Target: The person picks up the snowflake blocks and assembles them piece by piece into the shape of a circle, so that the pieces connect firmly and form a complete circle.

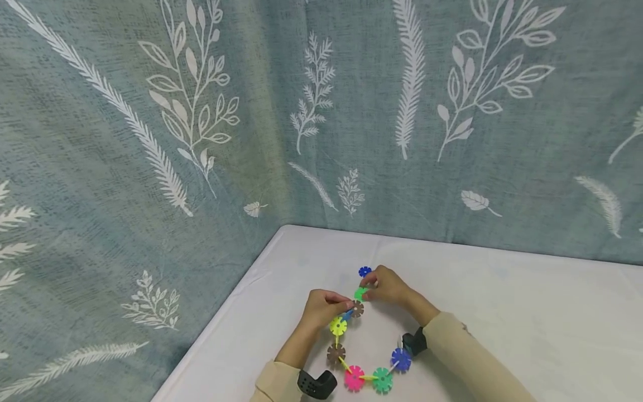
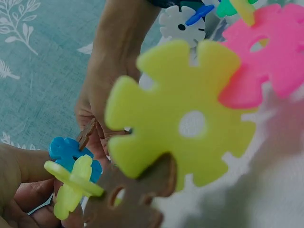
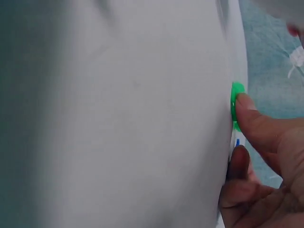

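A curved chain of notched plastic flower discs lies between the hands. My left hand (image 1: 321,308) pinches the chain at a light-blue disc (image 2: 66,149), close to a brown disc (image 1: 357,309). My right hand (image 1: 389,287) pinches a green disc (image 1: 359,293) just beyond that brown one, its thumb (image 3: 251,116) pressed on the disc's face. Past its fingertips shows a dark-blue disc (image 1: 364,271). Nearer the body, the chain runs through a yellow disc (image 1: 338,326), another brown disc (image 1: 336,353), a pink disc (image 1: 354,379), a teal-green disc (image 1: 383,381) and a blue disc (image 1: 401,360).
The discs lie on a white-covered table (image 1: 527,324). Leaf-patterned blue-green cloth (image 1: 351,111) hangs behind and to the left. Black wrist devices (image 1: 317,385) sit on both arms; the right one is close to the chain's blue end. A white disc (image 2: 182,27) shows in the left wrist view.
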Demonstrator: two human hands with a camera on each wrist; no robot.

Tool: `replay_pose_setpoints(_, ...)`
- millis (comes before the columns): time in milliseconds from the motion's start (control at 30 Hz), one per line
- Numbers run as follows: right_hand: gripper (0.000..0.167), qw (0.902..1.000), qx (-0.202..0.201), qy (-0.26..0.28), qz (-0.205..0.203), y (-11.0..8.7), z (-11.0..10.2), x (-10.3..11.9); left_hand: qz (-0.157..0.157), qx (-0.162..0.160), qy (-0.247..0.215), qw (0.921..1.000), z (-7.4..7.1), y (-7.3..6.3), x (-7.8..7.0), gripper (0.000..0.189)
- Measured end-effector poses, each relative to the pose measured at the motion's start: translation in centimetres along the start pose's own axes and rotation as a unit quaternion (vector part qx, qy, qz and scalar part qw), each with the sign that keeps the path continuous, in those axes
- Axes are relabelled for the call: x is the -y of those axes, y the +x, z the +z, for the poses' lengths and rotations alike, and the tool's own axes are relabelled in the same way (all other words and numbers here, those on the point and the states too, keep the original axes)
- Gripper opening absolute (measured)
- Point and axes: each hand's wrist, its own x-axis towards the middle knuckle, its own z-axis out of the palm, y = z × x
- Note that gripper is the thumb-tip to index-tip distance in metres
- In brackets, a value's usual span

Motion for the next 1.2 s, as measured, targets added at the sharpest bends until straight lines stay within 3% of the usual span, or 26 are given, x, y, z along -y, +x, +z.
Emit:
replay_pose_setpoints(267,0.007,0.9974,-0.012,0.057,-0.041,-1.6,-1.2,-0.7,-0.017,-0.009,-0.004,0.9998,0.5,0.1,-0.3,0.015)
replay_pose_setpoints(433,0.005,0.9953,-0.009,0.094,-0.023,-3.4,-2.1,-1.0,-0.02,-0.013,-0.01,0.9997,0.9,0.4,-0.7,0.014)
replay_pose_setpoints(733,0.007,0.9945,-0.048,0.088,-0.028,-5.9,-2.0,-0.3,-0.039,-0.03,-0.039,0.998,2.6,0.8,-1.4,0.013)
replay_pose_setpoints(967,0.011,0.9887,-0.129,-0.001,-0.076,-7.1,-1.9,0.6,-0.042,-0.035,-0.066,0.9964,3.8,0.7,-1.5,0.015)
replay_pose_setpoints(1200,0.017,0.9767,-0.185,-0.056,-0.093,-7.5,-2.0,1.1,-0.066,-0.051,-0.128,0.9882,5.2,0.1,-1.9,0.015)
